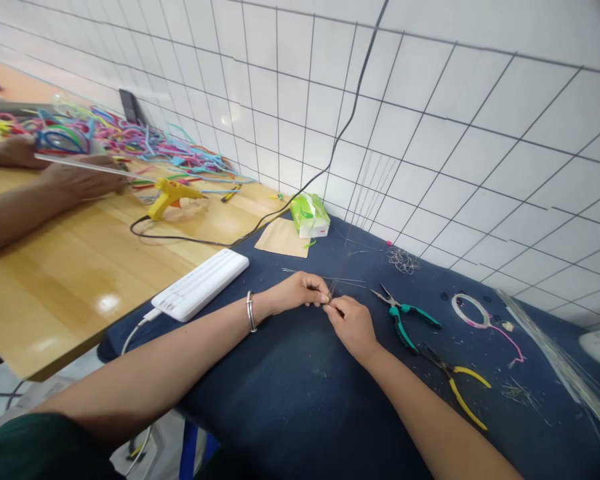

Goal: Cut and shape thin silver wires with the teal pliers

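My left hand (303, 292), with a silver bangle at its wrist, and my right hand (353, 325) meet over the dark blue cloth (300, 387). Thumbs and fingertips of both are pinched close together on a bundle of thin wires (348, 230), which fans upward toward the tiled wall. My fingers hide the gripped ends. Just behind the hands, a few straight wires (350, 281) lie on the cloth. Right of my right hand are needle-nose pliers (403, 319) with teal handles, jaws apart, and yellow-handled pliers (460, 387).
A white power bank (200, 283) with a cable lies left. Behind are a tissue pack (310, 215) and coiled wire (403, 260). A ring of line (470, 311) and wire scraps (523, 393) lie right. Beyond a yellow glue gun (173, 197), another person's hands (83, 177) work.
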A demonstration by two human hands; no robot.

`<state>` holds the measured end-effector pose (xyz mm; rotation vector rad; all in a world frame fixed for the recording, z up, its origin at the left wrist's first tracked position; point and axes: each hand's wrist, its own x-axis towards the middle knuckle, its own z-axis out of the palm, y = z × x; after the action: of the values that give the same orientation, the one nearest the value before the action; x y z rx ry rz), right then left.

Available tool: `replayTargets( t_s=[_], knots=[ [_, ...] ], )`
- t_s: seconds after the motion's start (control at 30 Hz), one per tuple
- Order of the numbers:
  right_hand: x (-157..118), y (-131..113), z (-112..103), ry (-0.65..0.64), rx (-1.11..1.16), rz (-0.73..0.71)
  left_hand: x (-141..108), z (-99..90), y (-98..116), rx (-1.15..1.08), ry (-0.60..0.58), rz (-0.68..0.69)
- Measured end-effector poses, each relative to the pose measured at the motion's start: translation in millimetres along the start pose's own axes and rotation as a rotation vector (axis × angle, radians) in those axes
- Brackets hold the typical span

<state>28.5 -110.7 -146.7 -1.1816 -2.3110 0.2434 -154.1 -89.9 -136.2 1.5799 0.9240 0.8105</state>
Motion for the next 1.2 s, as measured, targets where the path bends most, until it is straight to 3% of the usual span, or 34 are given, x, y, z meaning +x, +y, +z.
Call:
replayTargets(
  t_s=[0.23, 0.6, 0.83, 1.03, 1.2],
  knots=[
    [-1.3, 0.2, 0.6, 0.004, -0.067, -0.009, 0.6, 2.4, -2.7, -0.01, 0.008, 0.014],
    [-6.3, -0.4, 2.9, 0.023, -0.172, -0.017, -2.2, 6.7, -1.6, 0.145, 0.019, 0.182],
    [-7.2, 2.4, 5.4, 0.022, -0.195, -0.015, -4.5, 16.9, -3.5, 0.234, 0.123, 0.157],
    [-8.1, 2.9, 6.1, 0.016, -0.204, -0.011, -7.3, 23.4, -4.2, 0.18, 0.118, 0.057],
    [-9.0, 1.6, 5.5, 0.015, -0.21, -0.011, -9.3, 25.2, 0.6, 0.325, 0.164, 0.183]
  ],
)
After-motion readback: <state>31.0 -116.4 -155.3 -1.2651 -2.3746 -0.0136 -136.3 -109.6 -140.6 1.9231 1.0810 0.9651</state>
